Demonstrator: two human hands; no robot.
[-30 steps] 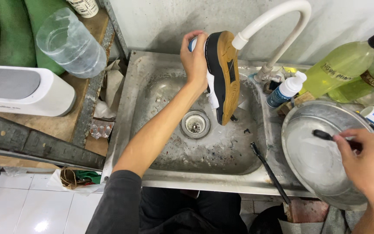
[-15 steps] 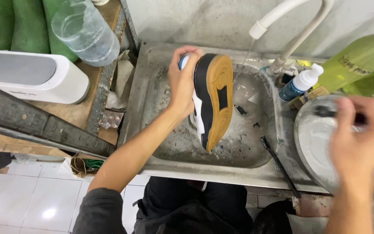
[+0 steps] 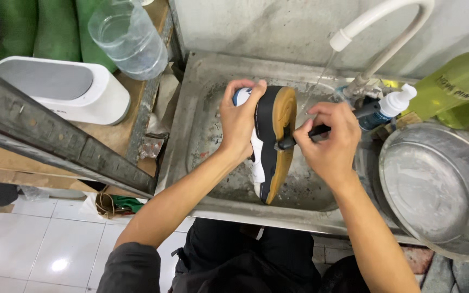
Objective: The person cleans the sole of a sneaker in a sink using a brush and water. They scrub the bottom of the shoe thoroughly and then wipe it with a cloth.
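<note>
- The dull stainless-steel sink point(image 3: 202, 114) fills the middle of the view, its basin wet and speckled; a thin stream of water falls into it from the white curved plastic tap point(image 3: 378, 16) at one o'clock.
- A wide round steel bowl point(image 3: 441, 190) sits at four o'clock, just beside the sink's edge.
- A clear plastic water bottle point(image 3: 128, 35) lies on the wooden shelf at eleven o'clock, with a white rounded box point(image 3: 61, 89) at ten o'clock of the sink.
- The left hand point(image 3: 240, 116) comes up from seven o'clock on a bare forearm, fingers wrapped tight around the upper of the shoe, thumb on the near side.
- The navy, white and black sneaker with a tan rubber sole point(image 3: 272, 141) is held on edge over the basin at the centre, sole facing three o'clock, toe down toward six o'clock.
- The right hand point(image 3: 329, 141) reaches in from five o'clock, fingers closed firmly on the thin black-handled brush point(image 3: 313, 133), whose tip touches the tan sole.
- A small white-capped spray bottle point(image 3: 389, 106) stands at two o'clock.
</note>
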